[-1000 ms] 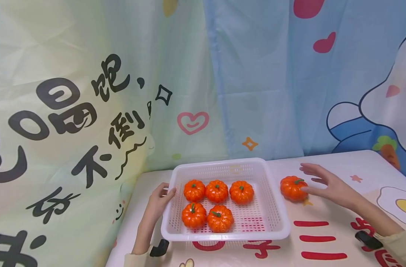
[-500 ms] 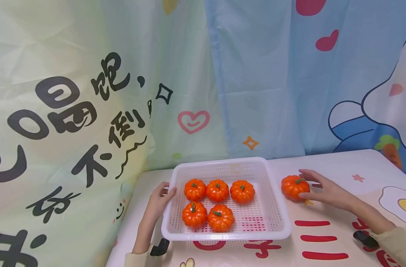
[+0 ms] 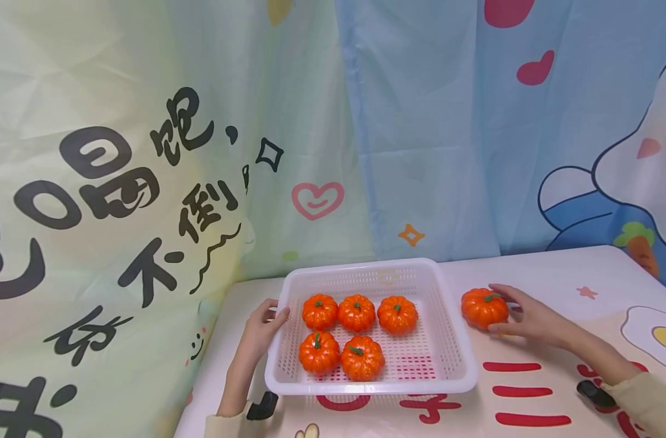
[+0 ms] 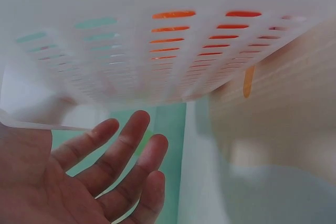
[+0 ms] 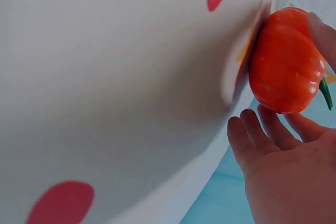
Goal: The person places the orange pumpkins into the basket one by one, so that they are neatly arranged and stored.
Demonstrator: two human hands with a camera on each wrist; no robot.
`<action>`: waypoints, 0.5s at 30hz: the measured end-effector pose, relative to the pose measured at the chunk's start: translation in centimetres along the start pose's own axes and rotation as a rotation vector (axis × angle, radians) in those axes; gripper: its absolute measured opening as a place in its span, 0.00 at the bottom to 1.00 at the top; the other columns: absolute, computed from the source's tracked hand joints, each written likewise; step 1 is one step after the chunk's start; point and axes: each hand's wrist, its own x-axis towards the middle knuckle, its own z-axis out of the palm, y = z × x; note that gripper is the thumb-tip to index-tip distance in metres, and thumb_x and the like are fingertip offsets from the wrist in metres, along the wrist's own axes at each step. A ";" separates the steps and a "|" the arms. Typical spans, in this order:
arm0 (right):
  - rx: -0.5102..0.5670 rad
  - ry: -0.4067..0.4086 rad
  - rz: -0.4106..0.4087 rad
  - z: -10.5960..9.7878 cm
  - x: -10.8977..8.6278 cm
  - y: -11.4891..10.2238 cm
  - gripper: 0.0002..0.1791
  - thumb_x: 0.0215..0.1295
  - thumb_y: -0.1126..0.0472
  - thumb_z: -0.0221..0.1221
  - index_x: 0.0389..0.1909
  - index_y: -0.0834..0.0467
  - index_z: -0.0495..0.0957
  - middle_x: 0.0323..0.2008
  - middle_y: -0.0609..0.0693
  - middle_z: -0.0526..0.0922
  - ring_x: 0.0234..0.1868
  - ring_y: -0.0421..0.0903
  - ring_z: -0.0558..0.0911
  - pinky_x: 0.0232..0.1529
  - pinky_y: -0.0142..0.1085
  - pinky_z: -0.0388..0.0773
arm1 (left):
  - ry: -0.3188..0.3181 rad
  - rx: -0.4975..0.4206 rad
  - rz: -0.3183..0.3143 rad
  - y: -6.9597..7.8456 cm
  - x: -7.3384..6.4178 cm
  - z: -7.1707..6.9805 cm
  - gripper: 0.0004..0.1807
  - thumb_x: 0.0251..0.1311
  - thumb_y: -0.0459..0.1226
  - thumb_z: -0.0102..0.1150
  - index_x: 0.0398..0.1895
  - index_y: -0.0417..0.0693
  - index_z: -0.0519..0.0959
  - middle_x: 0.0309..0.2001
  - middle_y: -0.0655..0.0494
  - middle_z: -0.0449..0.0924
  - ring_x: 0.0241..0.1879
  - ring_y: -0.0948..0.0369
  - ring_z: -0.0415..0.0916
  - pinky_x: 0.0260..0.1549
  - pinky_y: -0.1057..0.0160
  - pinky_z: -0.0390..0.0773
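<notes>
A white perforated plastic basket (image 3: pixel 437 385) stands on the table, with several small orange pumpkins (image 3: pixel 356 314) in two rows in it. My left hand (image 3: pixel 261 328) holds the basket's left side, thumb over the rim; in the left wrist view its fingers (image 4: pixel 137 166) are loosely bent below the rim. One more orange pumpkin (image 3: pixel 482 309) with a green stem sits on the table, right of the basket. My right hand (image 3: pixel 535 317) is spread at its right side. In the right wrist view, the thumb overlaps the pumpkin (image 5: pixel 287 61) and the fingers (image 5: pixel 257 132) reach its opposite edge.
A printed cloth with red marks (image 3: pixel 521 390) covers the table (image 3: pixel 562 274). A decorated curtain (image 3: pixel 420 152) hangs right behind the table and along its left side. The basket's right wall stands between its pumpkins and the loose one.
My right hand has moved left and slightly down onto the right side of the loose pumpkin, thumb and fingers still apart. The left hand, basket and pumpkins have stayed in place.
</notes>
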 end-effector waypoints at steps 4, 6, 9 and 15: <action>-0.008 0.002 -0.009 0.2 0.0 0.2 0.57 0.54 0.44 0.72 0.76 0.62 0.51 0.70 0.72 0.60 0.64 0.73 0.68 0.53 0.60 0.81 | 0.001 0.008 0.004 0.0 0.0 0.0 0.15 0.67 0.45 0.62 0.51 0.48 0.78 0.38 0.45 0.83 0.31 0.58 0.81 0.29 0.60 0.86; -0.014 0.003 -0.016 0.3 0.0 0.2 0.56 0.54 0.44 0.72 0.76 0.62 0.51 0.70 0.72 0.60 0.64 0.72 0.69 0.55 0.60 0.80 | 0.002 0.012 0.008 0.0 0.1 0.0 0.15 0.67 0.45 0.62 0.51 0.47 0.78 0.38 0.45 0.83 0.31 0.58 0.81 0.29 0.60 0.86; -0.022 0.005 -0.020 0.3 -0.1 0.2 0.56 0.55 0.44 0.72 0.76 0.62 0.51 0.70 0.72 0.60 0.64 0.72 0.68 0.55 0.60 0.80 | 0.000 0.013 0.006 0.0 0.1 0.0 0.16 0.67 0.45 0.62 0.51 0.47 0.78 0.38 0.45 0.83 0.31 0.58 0.81 0.29 0.61 0.86; -0.023 0.010 -0.011 0.4 0.0 0.2 0.56 0.55 0.43 0.72 0.76 0.62 0.52 0.69 0.71 0.61 0.63 0.72 0.69 0.54 0.60 0.80 | -0.001 0.011 -0.005 0.0 0.1 0.0 0.16 0.66 0.46 0.63 0.51 0.47 0.78 0.38 0.45 0.83 0.31 0.58 0.81 0.29 0.61 0.86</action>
